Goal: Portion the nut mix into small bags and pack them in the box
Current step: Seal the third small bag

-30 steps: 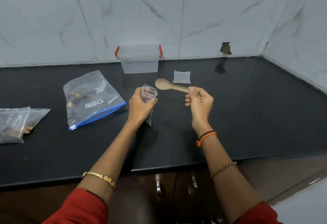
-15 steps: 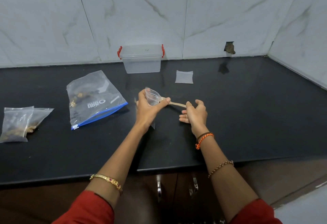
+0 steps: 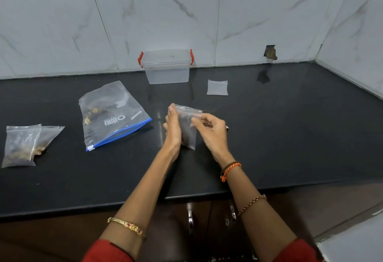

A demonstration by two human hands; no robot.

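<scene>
A small clear bag (image 3: 189, 131) with dark nut mix in its lower half stands upright above the black counter (image 3: 290, 137), between my two hands. My left hand (image 3: 173, 131) holds its left side, fingers pointing up along the edge. My right hand (image 3: 212, 132) pinches the bag's top right edge between thumb and forefinger. The wooden spoon is hidden, apart from what may be its tip past my right knuckles. The big zip bag of nut mix (image 3: 113, 116) lies to the left. The clear box (image 3: 166, 71) with red latches stands at the back wall.
Two filled small bags (image 3: 20, 145) (image 3: 49, 137) lie at the far left of the counter. One empty small bag (image 3: 217, 87) lies flat to the right of the box. Tiled walls close the back and the right side. The counter's front edge runs under my forearms.
The spoon has come out of the small bag and out of sight. My right hand has moved left onto the bag's top edge. The bag now stands upright with its mouth flattened.
</scene>
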